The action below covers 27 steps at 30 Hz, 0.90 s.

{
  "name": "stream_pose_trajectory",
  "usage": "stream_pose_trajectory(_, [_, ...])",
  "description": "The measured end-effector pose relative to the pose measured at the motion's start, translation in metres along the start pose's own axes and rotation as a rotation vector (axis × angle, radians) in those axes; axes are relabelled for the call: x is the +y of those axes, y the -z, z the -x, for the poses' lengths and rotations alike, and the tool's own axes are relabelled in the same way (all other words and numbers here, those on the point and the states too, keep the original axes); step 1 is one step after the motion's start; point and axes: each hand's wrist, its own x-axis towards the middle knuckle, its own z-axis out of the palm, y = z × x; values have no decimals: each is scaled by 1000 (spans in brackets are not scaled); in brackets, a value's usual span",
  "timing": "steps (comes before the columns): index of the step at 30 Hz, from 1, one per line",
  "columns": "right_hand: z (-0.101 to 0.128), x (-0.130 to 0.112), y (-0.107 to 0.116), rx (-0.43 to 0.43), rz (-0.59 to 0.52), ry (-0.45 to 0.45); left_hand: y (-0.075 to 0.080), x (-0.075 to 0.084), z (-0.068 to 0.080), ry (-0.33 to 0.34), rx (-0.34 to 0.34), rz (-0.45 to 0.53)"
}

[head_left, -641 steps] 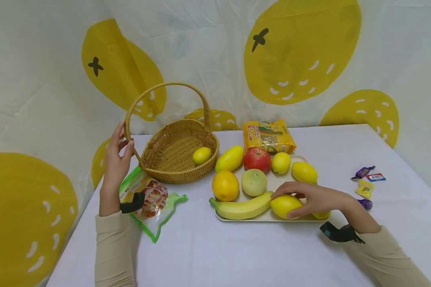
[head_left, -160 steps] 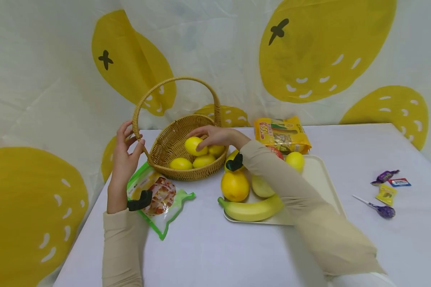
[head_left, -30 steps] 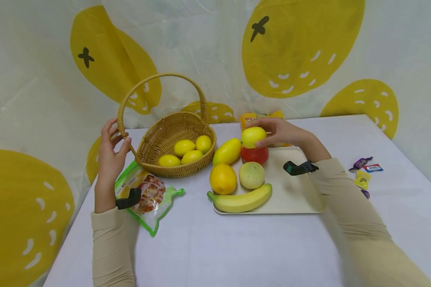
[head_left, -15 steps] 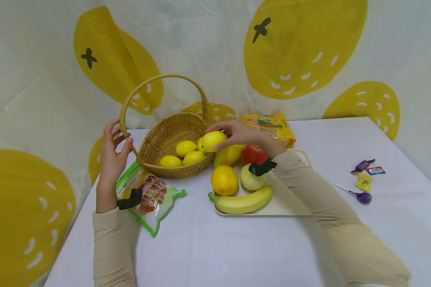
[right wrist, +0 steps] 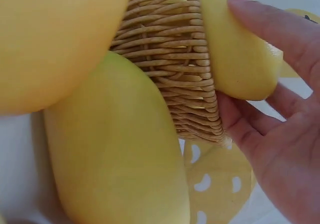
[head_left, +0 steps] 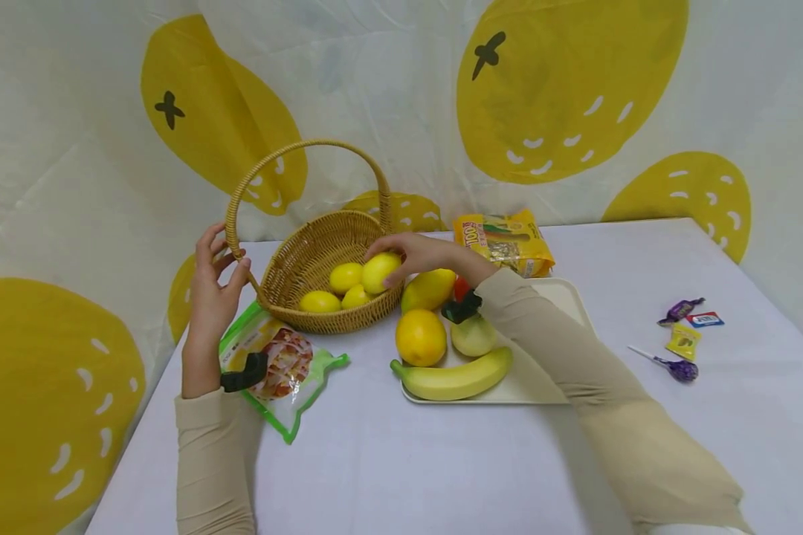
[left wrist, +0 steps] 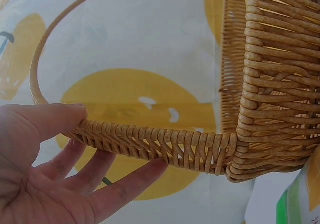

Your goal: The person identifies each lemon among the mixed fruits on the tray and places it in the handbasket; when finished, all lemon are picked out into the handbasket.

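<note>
My left hand point(head_left: 215, 286) holds the wicker basket's handle point(left wrist: 150, 139), thumb on one side and fingers on the other in the left wrist view. The wicker basket point(head_left: 304, 260) stands at the back left. Between thumb and fingers, my right hand point(head_left: 423, 253) grips a lemon point(head_left: 381, 273) at the basket's right rim. In the right wrist view, this lemon point(right wrist: 240, 49) is just over the woven edge. Several more lemons point(head_left: 320, 302) lie inside the basket, one partly hidden behind the held one.
A cream tray point(head_left: 562, 297) carries a mango point(head_left: 430, 290), an orange point(head_left: 421, 338), a pale green round fruit point(head_left: 473, 338), a mostly hidden red fruit and a banana point(head_left: 455, 377). Around it are a yellow packet point(head_left: 508, 241), a green-edged bag point(head_left: 284, 371), a lollipop point(head_left: 679, 370) and wrapped candies point(head_left: 682, 342).
The basket held one lemon at first and several later. In the last second my right hand has carried a lemon left from above the red fruit to the basket. My left hand stays on the handle.
</note>
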Motion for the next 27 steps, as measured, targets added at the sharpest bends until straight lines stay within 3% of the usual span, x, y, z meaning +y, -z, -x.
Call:
stream_pose_trajectory(12, [-8, 4, 0, -99, 39, 28, 2, -1, 2, -2, 4, 5])
stream_pose_trajectory(19, [-15, 6, -10, -128, 101, -16, 0, -1, 3, 1, -6, 23])
stream_pose_trajectory(27, [-14, 6, -10, -109, 22, -15, 1, -1, 1, 0, -6, 14])
